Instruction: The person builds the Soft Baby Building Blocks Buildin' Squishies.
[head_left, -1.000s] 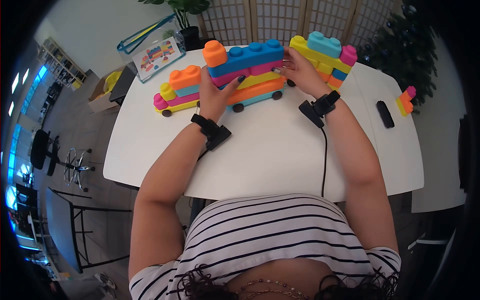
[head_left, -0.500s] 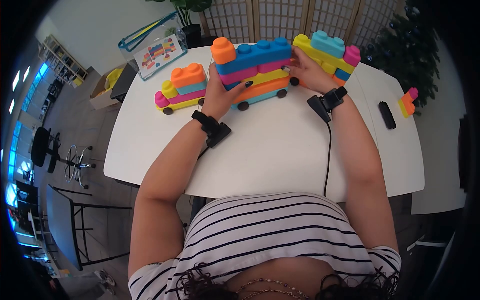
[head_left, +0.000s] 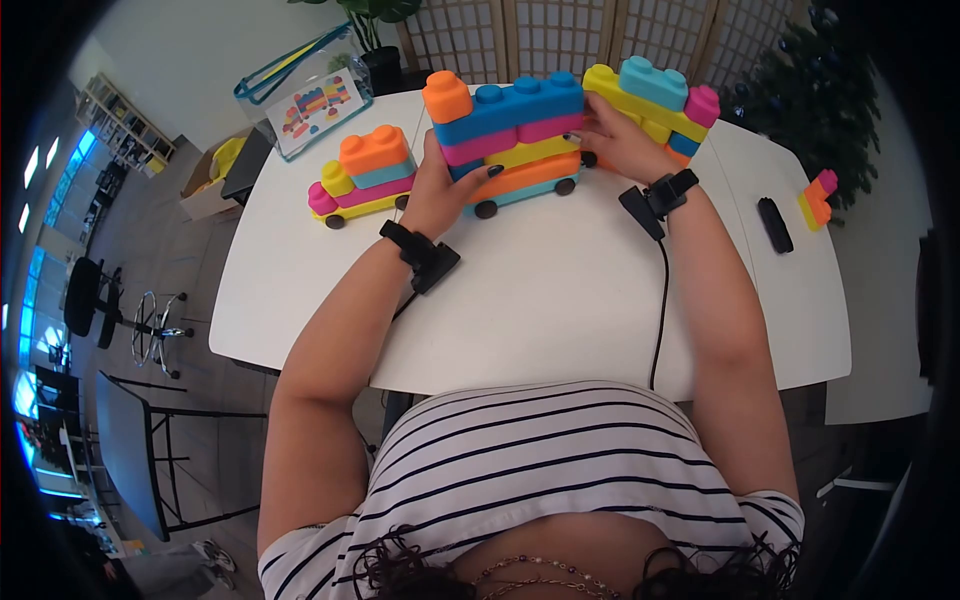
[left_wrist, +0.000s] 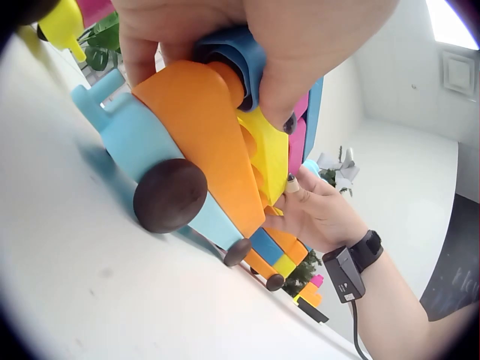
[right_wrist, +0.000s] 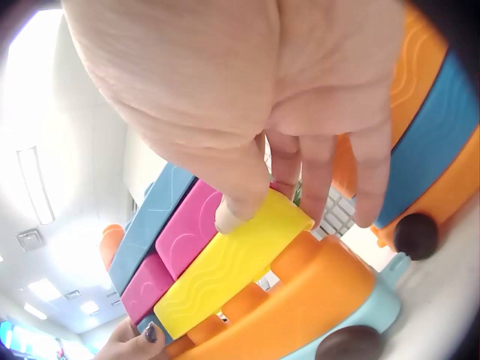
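A wheeled toy vehicle of stacked building blocks stands mid-table, with a light blue base (left_wrist: 142, 142), an orange block (right_wrist: 300, 300) and a yellow block (right_wrist: 232, 266) above. Pink blocks, a long blue block (head_left: 515, 110) and a small orange block (head_left: 447, 97) top it. My left hand (head_left: 440, 190) grips its left end, thumb on the near side. The right hand (head_left: 630, 148) holds its right end, thumb against the yellow and pink blocks. Orange studs show in a gap under the yellow block in the right wrist view. A small blue block (left_wrist: 244, 56) tilts over an orange stud.
A smaller block vehicle (head_left: 365, 180) stands left, another (head_left: 650, 100) behind my right hand. A clear bag (head_left: 310, 105) with a picture card sits at the back left. A black object (head_left: 774, 226) and a small block stack (head_left: 818, 203) lie right. A cable (head_left: 662, 310) trails from my right wrist.
Both hands have shifted the middle vehicle slightly to the right, mostly in the first half second. Their hold on its two ends looks the same. The other vehicles stay in place.
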